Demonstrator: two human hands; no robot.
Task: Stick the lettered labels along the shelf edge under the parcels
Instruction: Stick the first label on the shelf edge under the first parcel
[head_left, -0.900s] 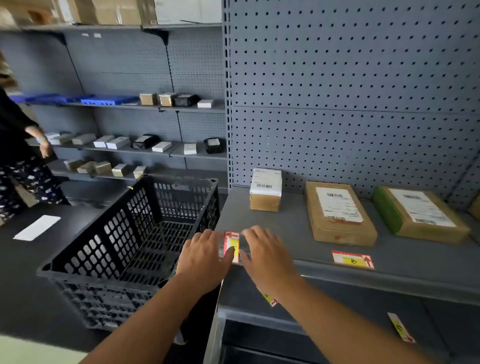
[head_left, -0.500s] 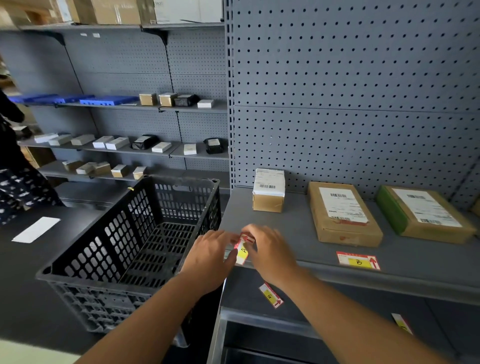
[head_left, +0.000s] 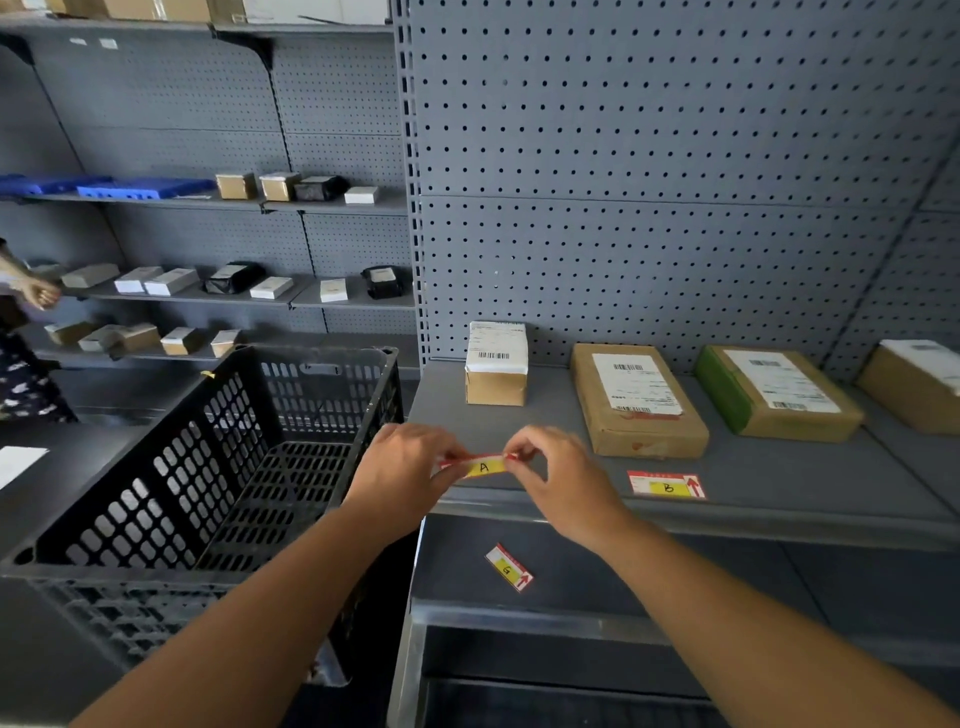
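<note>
I hold a red, white and yellow label marked A (head_left: 484, 466) stretched flat between both hands, just above the front of the grey shelf (head_left: 779, 483). My left hand (head_left: 410, 470) pinches its left end and my right hand (head_left: 558, 478) pinches its right end. Behind it stands a small parcel (head_left: 496, 364) with a white top. A label marked B (head_left: 667, 486) lies stuck on the shelf in front of a flat brown parcel (head_left: 636, 400). Further right sit a green-sided parcel (head_left: 774, 395) and another brown parcel (head_left: 914, 384). A third label (head_left: 510, 567) lies on the lower shelf.
A black plastic crate (head_left: 208, 483) stands directly left of the shelf, against my left forearm. Grey pegboard backs the shelf. Shelves at the far left hold several small boxes. A person (head_left: 21, 332) stands at the left edge.
The label A was upright and bunched between my hands; it now lies horizontal, pulled out flat, and my hands have moved apart. The person at the left has shifted.
</note>
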